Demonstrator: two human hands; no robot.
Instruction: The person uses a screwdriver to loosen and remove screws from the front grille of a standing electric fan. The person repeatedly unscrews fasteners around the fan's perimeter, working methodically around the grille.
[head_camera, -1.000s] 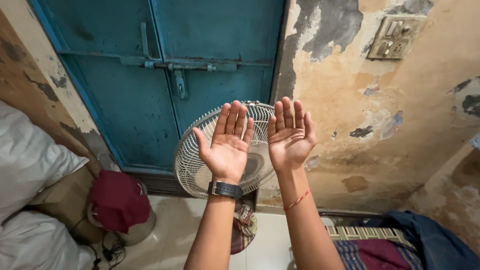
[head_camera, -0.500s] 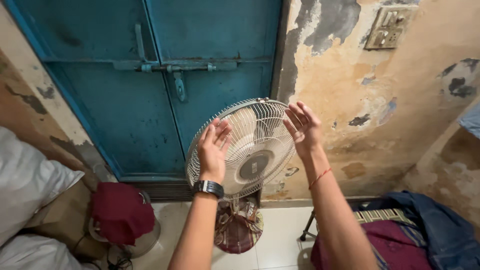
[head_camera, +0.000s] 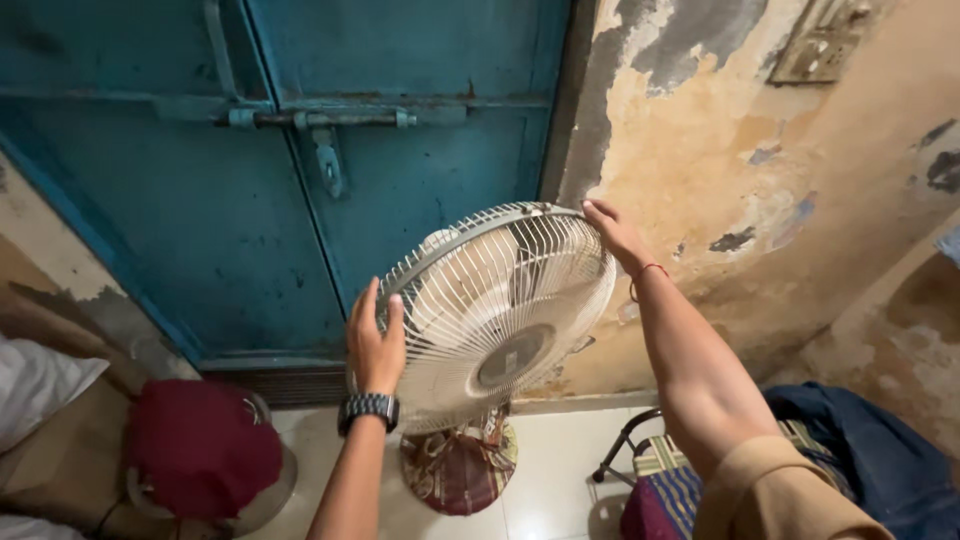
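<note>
- We see a blue door (head_camera: 300, 200) filling the upper left, with a sliding bolt (head_camera: 320, 118) across it, and a peeling wall (head_camera: 760, 220) to its right.
- The fan (head_camera: 495, 305) stands on the floor in front of the door's right edge, between our two hands. Its round white grille is tilted, the face pointing toward us and a little to the right; the rim's long line runs from lower left up to upper right.
- A dark red cloth (head_camera: 200, 450) lies over a metal pot at lower left.
- Our left hand (head_camera: 375, 340), a watch on its wrist, wraps the grille's lower left rim.
- Our right hand (head_camera: 612, 230) grips the upper right rim, fingers curled behind it.
</note>
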